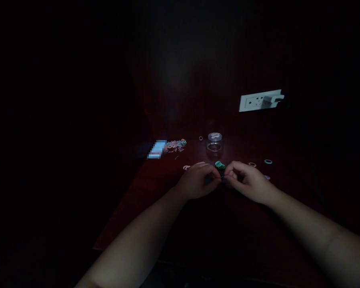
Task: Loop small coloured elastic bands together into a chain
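My left hand point(199, 180) and my right hand point(247, 180) are close together above the dark red table point(138, 200), fingertips pinched toward each other. A small dark band point(223, 177) spans the short gap between them, held at both ends; its details are too dim to make out. Just beyond the fingertips lies a cluster of green hair bands point(219, 165). Pink bands point(186, 168) show beside my left hand. Past my right hand are an orange band point(252, 164) and a blue band point(268, 161).
A clear lidded jar point(215, 143) stands behind the hands, with a small ring point(201, 138) to its left. Farther left are a pile of colourful bands point(176, 145) and a lit phone point(157, 149). A wall socket point(259, 101) holds a plug.
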### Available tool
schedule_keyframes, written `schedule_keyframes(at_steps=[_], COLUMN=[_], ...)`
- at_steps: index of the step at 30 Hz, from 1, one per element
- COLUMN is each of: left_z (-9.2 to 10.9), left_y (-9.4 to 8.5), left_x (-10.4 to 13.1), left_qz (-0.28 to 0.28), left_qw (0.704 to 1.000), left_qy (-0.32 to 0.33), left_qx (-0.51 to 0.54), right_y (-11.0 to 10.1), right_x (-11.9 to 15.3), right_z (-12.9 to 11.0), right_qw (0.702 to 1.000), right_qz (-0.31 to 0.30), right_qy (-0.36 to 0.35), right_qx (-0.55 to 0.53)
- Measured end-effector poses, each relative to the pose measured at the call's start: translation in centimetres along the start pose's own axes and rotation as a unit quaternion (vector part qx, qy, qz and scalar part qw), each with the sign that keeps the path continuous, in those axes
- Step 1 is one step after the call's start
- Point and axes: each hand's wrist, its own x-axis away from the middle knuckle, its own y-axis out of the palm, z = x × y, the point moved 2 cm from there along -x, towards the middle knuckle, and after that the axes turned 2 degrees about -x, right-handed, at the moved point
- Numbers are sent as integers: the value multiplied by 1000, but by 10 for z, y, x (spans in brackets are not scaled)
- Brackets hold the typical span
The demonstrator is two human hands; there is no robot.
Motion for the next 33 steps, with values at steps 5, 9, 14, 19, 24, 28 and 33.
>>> schedule_keyframes(at_steps=[5,9,14,19,24,28,33], left_z=[0,1,-1,-3,-4,-5,-6], left_y=[-1,-1,0,1,1,1,2], left_x=[0,-1,0,1,1,1,2], left_qz=[-6,-9,-7,1,1,2,-3], left_qw=[1000,1000,1000,1000,1000,1000,1000], left_qy=[-6,-8,-5,0,3,4,-2], left_qx=[1,0,1,-5,-4,-2,-5], right_y=[-1,0,-1,-2,-1,0,0], right_x=[0,-1,-1,1,1,-1,-1], right_z=[0,1,0,1,2,2,1], right_qw=[1000,1000,1000,1000,1000,1000,1000], right_qz=[-4,-10,-7,-9,-4,-4,1], right_qy=[-4,-6,-9,-4,-2,5,2], right_qx=[10,5,14,3,-8,-8,1])
